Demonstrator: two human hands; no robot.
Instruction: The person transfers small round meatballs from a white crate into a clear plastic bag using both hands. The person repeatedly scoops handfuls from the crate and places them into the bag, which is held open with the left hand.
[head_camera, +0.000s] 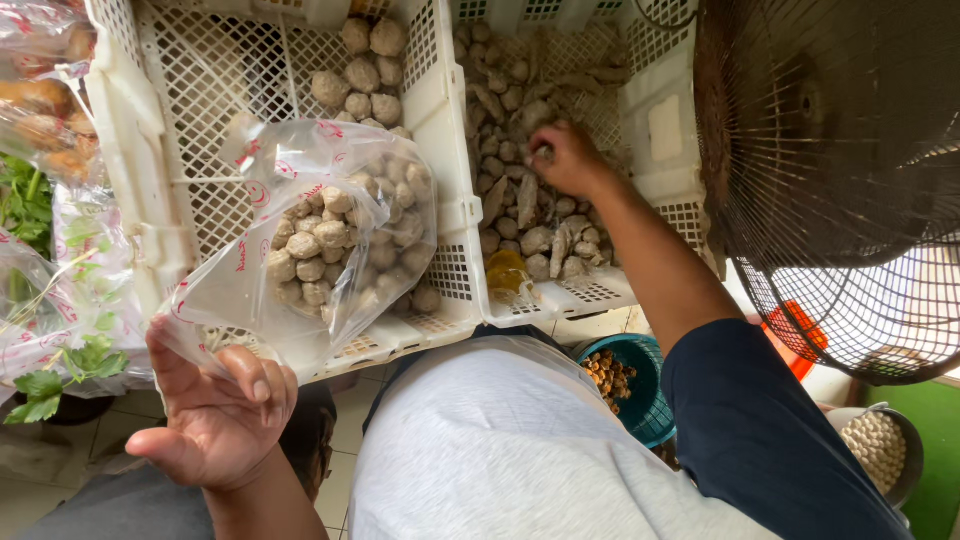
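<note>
My left hand (215, 415) holds the mouth of a clear plastic bag (300, 235) with red print, partly filled with pale round balls. The bag rests in a white lattice crate (165, 180) that holds a few more loose balls at its far end. My right hand (567, 158) reaches into the neighbouring white crate (655, 130), fingers closed on one of the greyish balls and elongated pieces (520, 200) piled there.
Bags of leafy greens (45, 300) and orange items lie at the left. A metal fan guard (840, 170) hangs close at the right. Below are a teal basket (640, 385) of brown bits, an orange object and a bowl (885, 450) of pale balls.
</note>
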